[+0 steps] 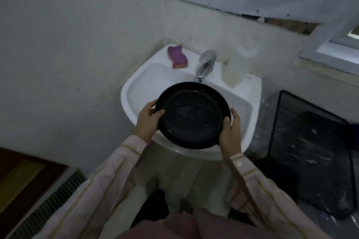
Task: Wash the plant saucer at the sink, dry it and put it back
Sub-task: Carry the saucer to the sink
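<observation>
A round black plant saucer (pixel 193 115) is held level above the white sink (pixel 136 87), its far rim just under the tap spout. My left hand (pixel 148 117) grips its left rim, thumb on top. On the right rim my right hand (pixel 230 132) holds it the same way. A little water or a wet patch lies in the middle of the saucer. No water is seen running from the chrome tap (pixel 206 64).
A purple sponge (pixel 177 56) lies on the sink's back left ledge. A pale plastic bottle (pixel 238 66) stands right of the tap. Walls close in at left and behind. A black panel wrapped in plastic film (pixel 310 145) leans at the right.
</observation>
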